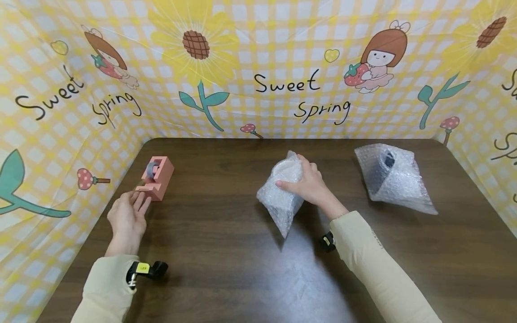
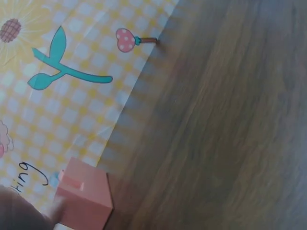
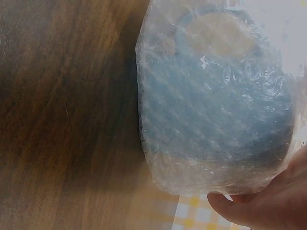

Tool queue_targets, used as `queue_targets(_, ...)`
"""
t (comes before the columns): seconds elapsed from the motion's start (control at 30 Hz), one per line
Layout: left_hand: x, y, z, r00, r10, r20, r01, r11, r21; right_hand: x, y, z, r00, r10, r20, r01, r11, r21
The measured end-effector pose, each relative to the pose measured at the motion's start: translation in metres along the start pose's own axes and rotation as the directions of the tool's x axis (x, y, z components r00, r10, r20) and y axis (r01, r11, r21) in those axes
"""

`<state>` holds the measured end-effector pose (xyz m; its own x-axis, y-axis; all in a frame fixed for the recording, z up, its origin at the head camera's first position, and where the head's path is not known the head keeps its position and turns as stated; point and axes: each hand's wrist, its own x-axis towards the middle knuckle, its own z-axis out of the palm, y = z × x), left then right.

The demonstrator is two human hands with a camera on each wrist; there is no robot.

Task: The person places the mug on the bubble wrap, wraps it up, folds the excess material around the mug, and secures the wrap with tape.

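My left hand (image 1: pixel 128 215) reaches to the front end of a pink tape dispenser (image 1: pixel 161 179), fingertips at its cutting edge; I cannot tell whether they pinch the tape. A roll of tape (image 1: pixel 152 170) sits in the dispenser, which also shows at the bottom of the left wrist view. Near the table's middle, my right hand (image 1: pixel 313 184) grips a bubble-wrapped package (image 1: pixel 282 193), thumb across its top and fingers at the far side. Through the clear wrap, the right wrist view shows a bluish body (image 3: pixel 216 105) with a round tan area ringed in blue at one end.
A second bubble-wrapped bundle (image 1: pixel 397 179), with something dark at its opening, lies on the right of the brown wooden table (image 1: pixel 226 260). A yellow checked cloth (image 1: pixel 274 40) with printed flowers hangs along the back and both sides.
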<state>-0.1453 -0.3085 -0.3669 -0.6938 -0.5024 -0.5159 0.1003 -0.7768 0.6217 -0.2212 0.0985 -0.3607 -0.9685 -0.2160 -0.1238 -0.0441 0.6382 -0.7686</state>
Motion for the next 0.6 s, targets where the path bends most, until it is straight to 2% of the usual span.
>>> queue_targets(0.07,0.003,0.000,-0.003,0.999,-0.031,0.019,0.033,0.992,-0.123,0.000,0.000,0.000,1.000,-0.002,0.001,0.002,1.000,-0.002)
queue_targets(0.13,0.006,-0.001,-0.007,0.998,-0.055,0.043,0.064,0.971,-0.228,0.000,0.000,0.000,1.000,-0.001,0.001,0.001,1.000,-0.004)
queue_targets(0.2,0.007,-0.002,-0.011,0.995,-0.079,0.064,0.095,0.954,-0.284,0.001,0.000,0.000,1.000,0.000,0.001,0.000,1.000,-0.008)
queue_targets(0.33,0.008,-0.006,-0.015,0.994,-0.100,0.054,0.111,0.952,-0.284,0.001,0.000,0.000,1.000,0.003,-0.004,-0.003,1.000,-0.016)
queue_targets(0.6,0.006,-0.012,-0.010,0.991,-0.097,-0.093,0.071,0.965,-0.251,0.000,-0.001,0.000,1.000,-0.005,-0.012,0.005,1.000,-0.016)
